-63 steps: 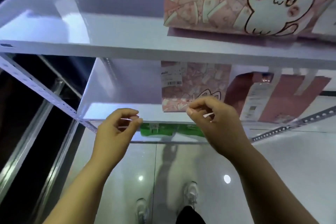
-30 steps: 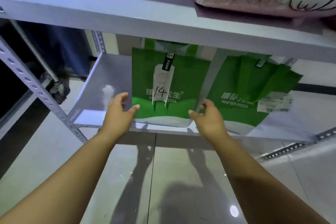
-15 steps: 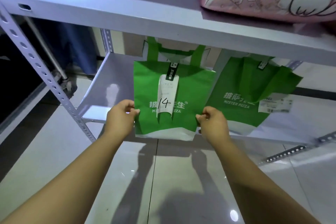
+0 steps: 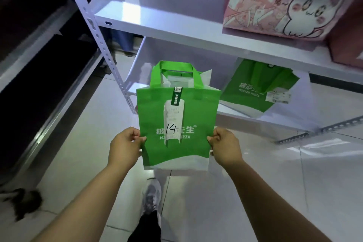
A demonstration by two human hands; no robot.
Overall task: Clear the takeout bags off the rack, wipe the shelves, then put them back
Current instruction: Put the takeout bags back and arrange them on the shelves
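Observation:
A green takeout bag [image 4: 188, 122] with a white base and a receipt marked 14 hangs upright in the air in front of the white rack [image 4: 157, 23], off its lower shelf. My left hand [image 4: 124, 147] pinches its left edge and my right hand [image 4: 225, 146] pinches its right edge. A second green bag [image 4: 253, 94] leans on the lower shelf [image 4: 294, 116] behind it. On the shelf above stands a pink bag with a cartoon cat [image 4: 282, 2], and a dark red bag [image 4: 347, 41] is cut off at the right edge.
The rack's perforated upright [image 4: 110, 59] rises just left of the held bag. A dark structure [image 4: 39, 84] fills the left side. Glossy floor tiles lie below, with my shoe [image 4: 151, 196] under the bag and a dark clump [image 4: 25, 202] at lower left.
Both hands closed on the sides of the green bag numbered 14 and drew it off the lower shelf toward me. The view has pulled back from the rack.

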